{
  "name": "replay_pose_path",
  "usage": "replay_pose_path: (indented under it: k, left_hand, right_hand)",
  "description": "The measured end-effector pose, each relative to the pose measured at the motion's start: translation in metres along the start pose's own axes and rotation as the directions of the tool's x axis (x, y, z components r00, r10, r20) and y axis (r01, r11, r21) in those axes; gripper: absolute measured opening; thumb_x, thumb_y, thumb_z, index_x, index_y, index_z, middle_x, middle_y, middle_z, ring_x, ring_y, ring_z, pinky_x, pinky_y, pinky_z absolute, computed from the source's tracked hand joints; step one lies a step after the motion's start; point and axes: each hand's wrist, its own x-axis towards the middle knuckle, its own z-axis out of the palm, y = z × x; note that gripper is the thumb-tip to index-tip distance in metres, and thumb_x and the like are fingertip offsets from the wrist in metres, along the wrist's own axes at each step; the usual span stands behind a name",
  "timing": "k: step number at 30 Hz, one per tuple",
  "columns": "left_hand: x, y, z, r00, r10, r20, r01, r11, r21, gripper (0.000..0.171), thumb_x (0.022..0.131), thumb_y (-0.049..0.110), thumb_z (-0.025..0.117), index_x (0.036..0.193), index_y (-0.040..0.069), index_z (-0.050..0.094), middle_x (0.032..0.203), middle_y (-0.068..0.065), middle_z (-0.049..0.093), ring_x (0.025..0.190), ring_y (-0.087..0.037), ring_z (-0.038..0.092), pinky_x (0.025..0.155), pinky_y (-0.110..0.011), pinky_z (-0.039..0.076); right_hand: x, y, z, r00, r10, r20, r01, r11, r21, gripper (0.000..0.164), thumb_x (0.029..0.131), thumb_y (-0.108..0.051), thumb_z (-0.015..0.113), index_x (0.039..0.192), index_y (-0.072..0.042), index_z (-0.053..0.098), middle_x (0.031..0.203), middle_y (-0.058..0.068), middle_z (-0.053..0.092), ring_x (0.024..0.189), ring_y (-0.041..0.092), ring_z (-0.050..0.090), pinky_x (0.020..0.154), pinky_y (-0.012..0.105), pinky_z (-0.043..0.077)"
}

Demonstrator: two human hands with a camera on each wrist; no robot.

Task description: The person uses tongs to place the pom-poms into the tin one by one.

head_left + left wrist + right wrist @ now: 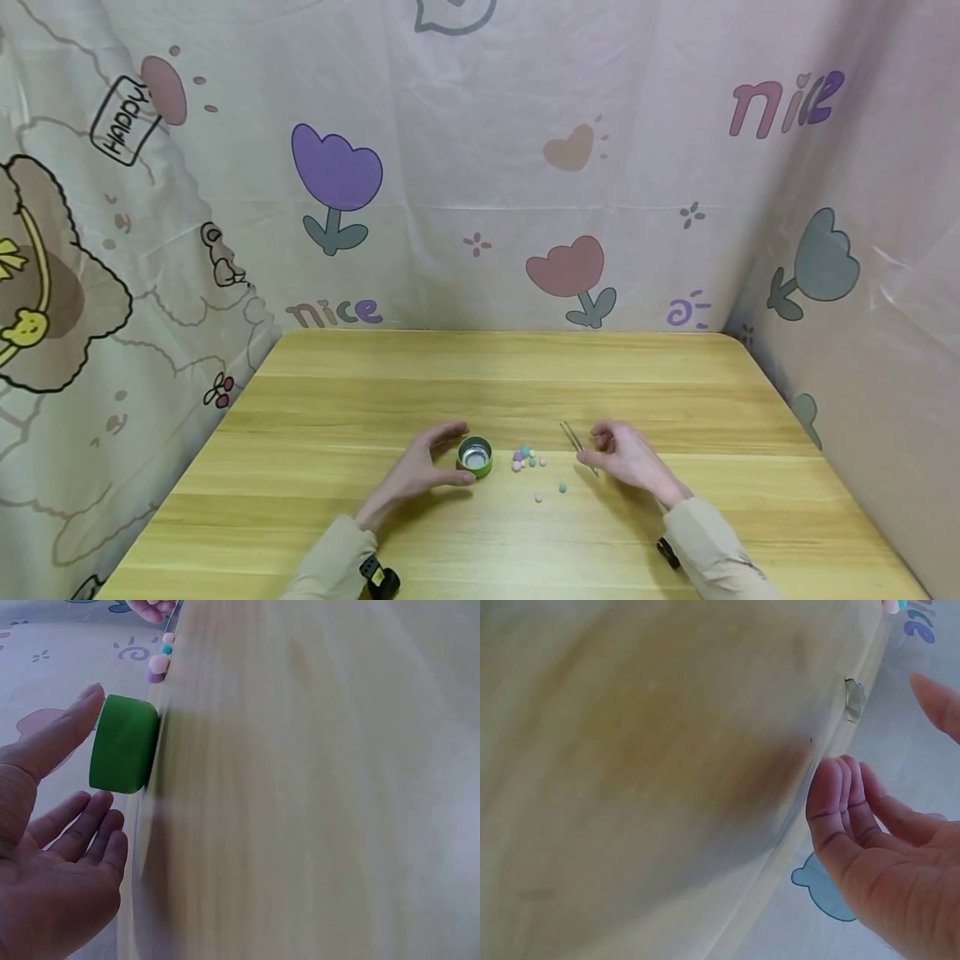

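Note:
A small green tin (475,457) with a silvery inside stands upright on the wooden table. My left hand (427,460) curves loosely around its left side. In the left wrist view the thumb is right at one edge of the green tin (124,744), while the other fingers sit just off its side. Metal tweezers (576,444) lie on the table at the right. Beside them is my right hand (626,454), its thumb overlapping them in the head view. The right wrist view shows the tweezers (853,699) apart from the relaxed fingers (829,791).
Several small pastel balls (517,457) cluster between tin and tweezers. A teal ball (562,487) and a pink one (538,497) lie nearer the front. A printed cloth (480,167) hangs behind the table's back edge and along both sides.

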Motion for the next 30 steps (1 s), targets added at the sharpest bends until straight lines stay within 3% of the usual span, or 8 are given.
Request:
replay_pose_path:
  k: [11,22,30]
  left_hand:
    - [0.006,-0.001,0.004,0.999,0.021,0.025,-0.020,0.999,-0.028,0.081,0.077,0.005,0.085,0.144,-0.013,0.041,0.146,-0.034,0.048,0.137,-0.050,0.045,0.119,-0.059,0.034]
    - [0.009,-0.003,0.005,0.999,0.020,0.032,-0.019,0.999,-0.042,0.071,0.078,0.004,0.084,0.138,-0.011,0.049,0.136,-0.029,0.057,0.131,-0.046,0.052,0.116,-0.059,0.040]
    - [0.009,-0.004,0.006,0.999,0.033,0.039,-0.033,0.999,-0.006,0.067,0.078,0.010,0.086,0.135,-0.006,0.054,0.131,-0.023,0.062,0.123,-0.033,0.059,0.112,-0.045,0.049]
  right_hand:
    - [0.008,-0.008,0.007,1.000,0.026,0.011,-0.026,1.000,0.012,0.040,0.080,-0.017,0.083,0.108,0.004,0.064,0.091,0.008,0.064,0.077,0.015,0.055,0.064,0.020,0.047]
    - [0.018,-0.012,0.013,0.998,0.056,0.005,-0.056,0.998,-0.033,0.037,0.078,-0.015,0.085,0.103,0.003,0.065,0.089,0.008,0.063,0.080,0.016,0.055,0.068,0.024,0.046]
    - [0.020,-0.013,0.012,0.996,0.093,-0.001,-0.093,0.993,-0.074,0.035,0.079,-0.017,0.085,0.101,0.002,0.065,0.092,0.010,0.064,0.083,0.018,0.056,0.073,0.029,0.049]
